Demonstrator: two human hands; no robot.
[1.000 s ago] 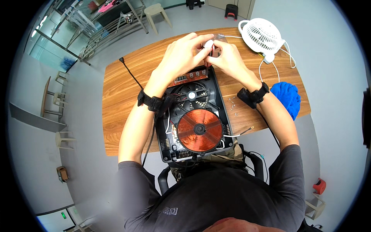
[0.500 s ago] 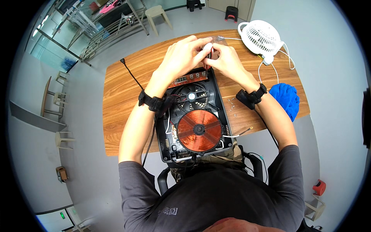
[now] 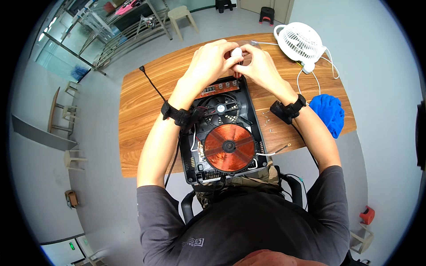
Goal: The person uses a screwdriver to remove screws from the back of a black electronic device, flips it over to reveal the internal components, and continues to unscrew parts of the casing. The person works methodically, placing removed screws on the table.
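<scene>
Beyond the far end of an opened induction cooker (image 3: 258, 124), both my hands are closed around one small item with a white rounded top (image 3: 237, 52) and a red-and-black body. My left hand (image 3: 214, 61) has its fingers by the white top; my right hand (image 3: 257, 66) pinches from the other side. The item's lower end is near the cooker's far right corner; whether they touch, I cannot tell. Inside the cooker sit a copper coil (image 3: 230, 159), a black cooling fan (image 3: 220, 109) and an orange control board (image 3: 217, 90). The near end of the cooker overhangs the table edge.
Several small screws (image 3: 266, 120) lie on the wooden table (image 3: 146, 115) right of the cooker. A white fan (image 3: 301, 43) with its cord and a blue cloth (image 3: 327, 114) are at the right. A clear plastic bag (image 3: 251, 43) lies behind my hands. A black cable (image 3: 152, 82) runs at left.
Both hands have shifted slightly around the small item, and its white top now stands more upright. The cooker and the rest of the table look the same.
</scene>
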